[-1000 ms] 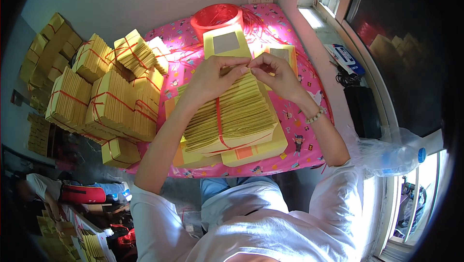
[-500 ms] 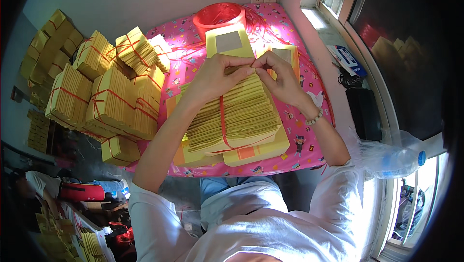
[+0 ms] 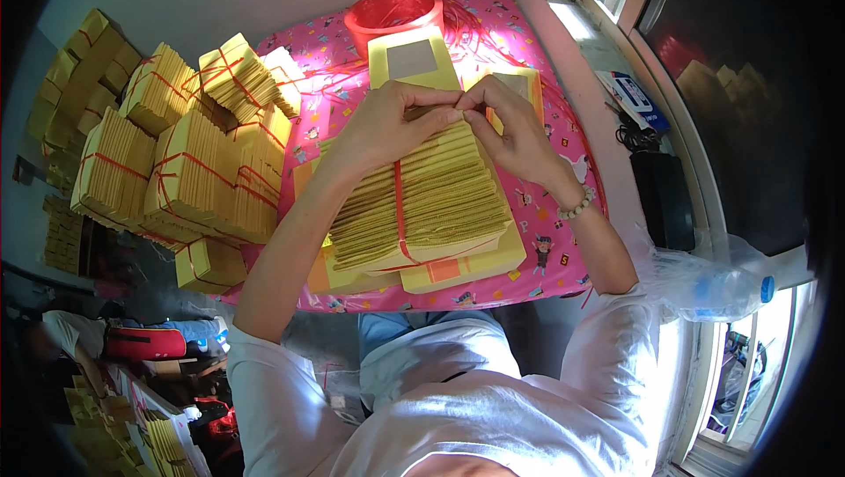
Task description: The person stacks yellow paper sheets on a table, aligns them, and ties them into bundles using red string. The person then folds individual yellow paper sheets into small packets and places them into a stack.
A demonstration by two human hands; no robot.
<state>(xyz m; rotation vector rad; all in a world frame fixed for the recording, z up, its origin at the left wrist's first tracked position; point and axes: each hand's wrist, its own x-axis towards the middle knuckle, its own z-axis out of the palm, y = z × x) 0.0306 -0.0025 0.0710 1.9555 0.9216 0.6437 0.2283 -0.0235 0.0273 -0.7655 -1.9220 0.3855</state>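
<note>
A thick stack of yellow paper envelopes (image 3: pixel 449 195) lies in front of me, with red string (image 3: pixel 400 204) running over its top and round its near side. At its far end my left hand (image 3: pixel 392 125) is closed, thumb and fingers pinching. My right hand (image 3: pixel 512 138) pinches right against it, fingertips touching. Both seem to grip the string there, though the fingers cover most of that spot. Under the stack lie more yellow bundles (image 3: pixel 466 270). Just beyond the hands is another yellow stack (image 3: pixel 412 56) with a grey panel on top.
A red basin (image 3: pixel 393 11) and loose red strings (image 3: pixel 480 33) are at the table's back. Tied yellow bundles (image 3: pixel 189 165) pile up on the left. A plastic bottle (image 3: pixel 717 292) stands by the window at right. Another person (image 3: pixel 79 336) is at lower left.
The view has shifted slightly, so the scene sits a little higher and further left. Both hands stay pinched together at the stack's far end, the right fingers bent slightly more.
</note>
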